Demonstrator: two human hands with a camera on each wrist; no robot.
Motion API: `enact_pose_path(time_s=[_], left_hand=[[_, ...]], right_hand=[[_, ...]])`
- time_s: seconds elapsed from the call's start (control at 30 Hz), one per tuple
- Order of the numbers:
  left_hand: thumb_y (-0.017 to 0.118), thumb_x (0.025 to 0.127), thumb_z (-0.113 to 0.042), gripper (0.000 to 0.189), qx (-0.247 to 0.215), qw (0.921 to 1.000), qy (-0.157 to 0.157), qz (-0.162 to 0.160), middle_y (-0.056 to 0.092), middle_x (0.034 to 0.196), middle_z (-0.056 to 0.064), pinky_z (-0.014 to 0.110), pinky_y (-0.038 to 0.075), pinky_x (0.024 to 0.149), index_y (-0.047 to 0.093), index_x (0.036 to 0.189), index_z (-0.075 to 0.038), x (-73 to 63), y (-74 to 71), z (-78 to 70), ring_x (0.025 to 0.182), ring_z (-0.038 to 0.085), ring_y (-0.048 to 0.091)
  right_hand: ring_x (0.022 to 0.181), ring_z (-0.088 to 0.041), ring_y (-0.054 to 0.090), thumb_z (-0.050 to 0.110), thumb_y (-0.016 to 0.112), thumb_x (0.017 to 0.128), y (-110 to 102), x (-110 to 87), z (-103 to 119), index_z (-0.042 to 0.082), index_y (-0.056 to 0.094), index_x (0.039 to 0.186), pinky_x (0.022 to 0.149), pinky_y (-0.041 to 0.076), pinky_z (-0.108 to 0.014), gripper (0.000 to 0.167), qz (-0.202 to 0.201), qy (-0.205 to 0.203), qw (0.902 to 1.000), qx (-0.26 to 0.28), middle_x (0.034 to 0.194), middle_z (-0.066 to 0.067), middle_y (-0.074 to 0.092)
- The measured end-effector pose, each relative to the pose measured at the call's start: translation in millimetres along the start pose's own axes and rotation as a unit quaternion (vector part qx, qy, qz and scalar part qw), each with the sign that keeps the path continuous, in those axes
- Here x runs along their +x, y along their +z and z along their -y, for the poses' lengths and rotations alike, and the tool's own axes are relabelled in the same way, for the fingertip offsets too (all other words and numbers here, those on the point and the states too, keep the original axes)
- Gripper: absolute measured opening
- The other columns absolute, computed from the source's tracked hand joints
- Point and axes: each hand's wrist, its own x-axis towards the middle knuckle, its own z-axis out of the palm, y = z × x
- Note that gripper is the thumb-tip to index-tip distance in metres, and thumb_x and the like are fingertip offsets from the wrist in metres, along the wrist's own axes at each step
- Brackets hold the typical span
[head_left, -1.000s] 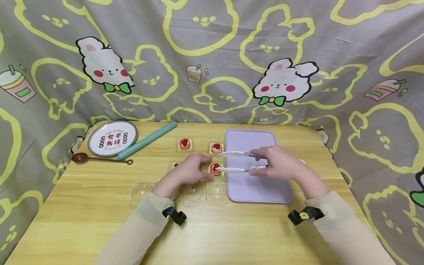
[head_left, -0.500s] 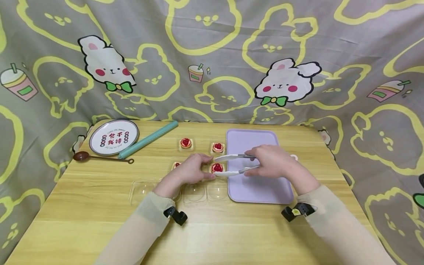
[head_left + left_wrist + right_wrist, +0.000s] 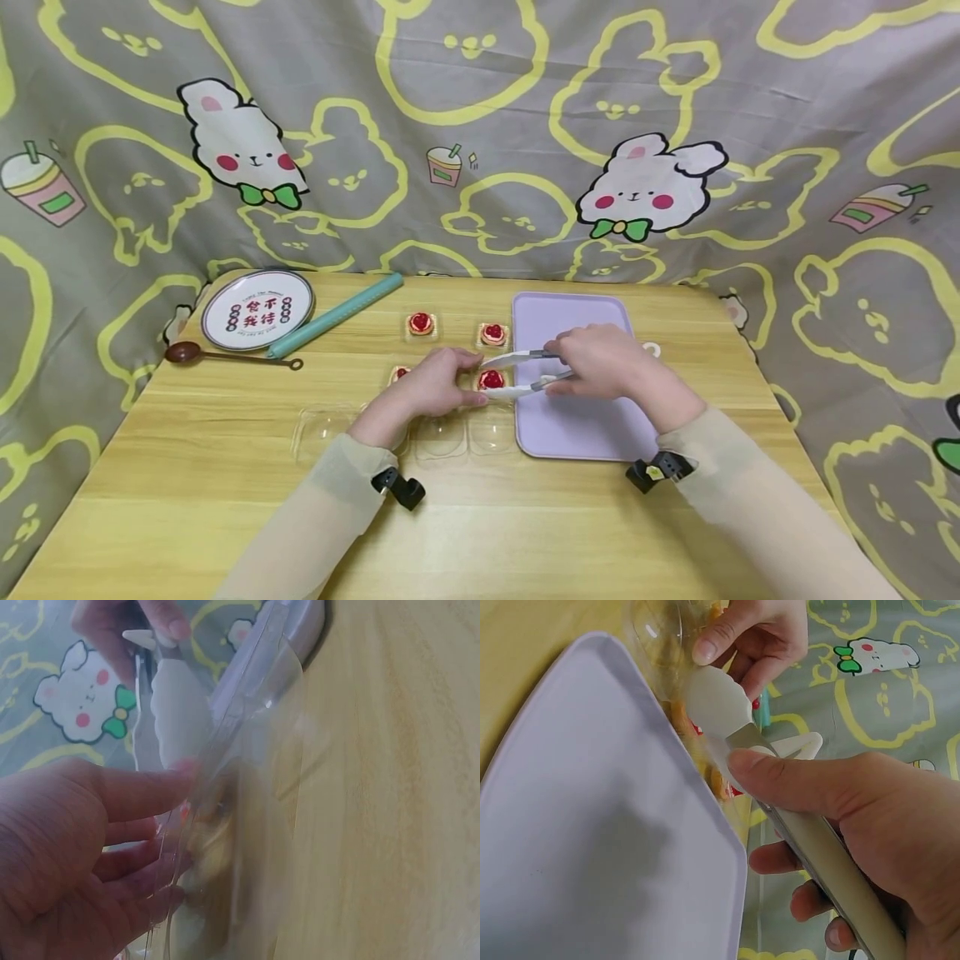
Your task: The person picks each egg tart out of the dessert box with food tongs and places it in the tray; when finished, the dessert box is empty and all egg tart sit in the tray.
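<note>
My left hand (image 3: 435, 383) holds a clear plastic box (image 3: 240, 847) by its edges, thumb on one side and fingers on the other. In it sits a small tart with red topping (image 3: 491, 379), partly covered in the left wrist view. My right hand (image 3: 603, 360) grips metal tongs with scalloped white tips (image 3: 718, 705). In the head view the two tips lie on the far and near sides of the tart, close to my left fingertips. Whether they touch the tart cannot be told. The tongs' arms cross above a lilac tray (image 3: 585, 437).
More boxed tarts stand behind, one red-topped tart (image 3: 420, 325) at the left and another tart (image 3: 492, 335) at the right. A third tart (image 3: 398, 374) is partly behind my left hand. At the back left lie a plate (image 3: 258, 329), a teal rod (image 3: 337, 317) and a brown spoon (image 3: 183, 354).
My right hand has moved left with the tongs, and their tips have come to either side of the tart, slightly closer together. My left hand stays in place.
</note>
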Motion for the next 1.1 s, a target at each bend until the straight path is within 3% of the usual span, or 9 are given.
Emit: enact_pose_path(time_s=[0.23, 0.4, 0.7, 1.1], left_hand=[[0.092, 0.085, -0.021, 0.073, -0.003, 1.0000, -0.005, -0.002, 0.063, 0.146, 0.015, 0.045, 0.042, 0.116, 0.059, 0.147, 0.001, -0.8, 1.3, 0.5, 0.132, 0.028, 0.058], [0.092, 0.085, -0.023, 0.074, -0.004, 0.9999, -0.009, -0.002, 0.062, 0.147, 0.015, 0.044, 0.043, 0.115, 0.059, 0.148, 0.000, -0.9, 1.5, 0.8, 0.129, 0.026, 0.059], [0.092, 0.085, -0.025, 0.077, 0.009, 0.9999, -0.014, -0.001, 0.058, 0.150, 0.015, 0.046, 0.034, 0.122, 0.057, 0.150, -0.002, -1.3, 1.0, 2.9, 0.142, 0.034, 0.050], [0.090, 0.087, -0.027, 0.074, 0.016, 0.9998, -0.013, -0.001, 0.058, 0.151, 0.014, 0.044, 0.033, 0.122, 0.058, 0.149, -0.003, -1.8, 0.7, 3.3, 0.144, 0.033, 0.048]], right_hand=[[0.066, -0.013, 0.055, 0.051, 0.084, 0.088, 0, 0.5, 1, 0.014, 0.075, 0.109, 0.063, 0.049, -0.040, 0.044, -0.006, -0.013, 0.9999, -0.009, 0.081, 0.008, 0.063], [0.072, -0.014, 0.062, 0.051, 0.084, 0.089, 1, -3.1, -2, 0.012, 0.076, 0.113, 0.068, 0.054, -0.042, 0.046, -0.006, -0.010, 0.9999, 0.005, 0.091, 0.001, 0.073], [0.084, -0.019, 0.070, 0.046, 0.086, 0.089, -5, -17.4, -12, 0.007, 0.075, 0.124, 0.080, 0.058, -0.048, 0.053, -0.031, -0.008, 0.9986, 0.042, 0.098, -0.003, 0.076], [0.065, -0.011, 0.053, 0.045, 0.088, 0.088, -15, -43.0, -38, 0.016, 0.076, 0.107, 0.060, 0.047, -0.033, 0.037, -0.075, 0.000, 0.9944, 0.074, 0.081, 0.010, 0.062]])
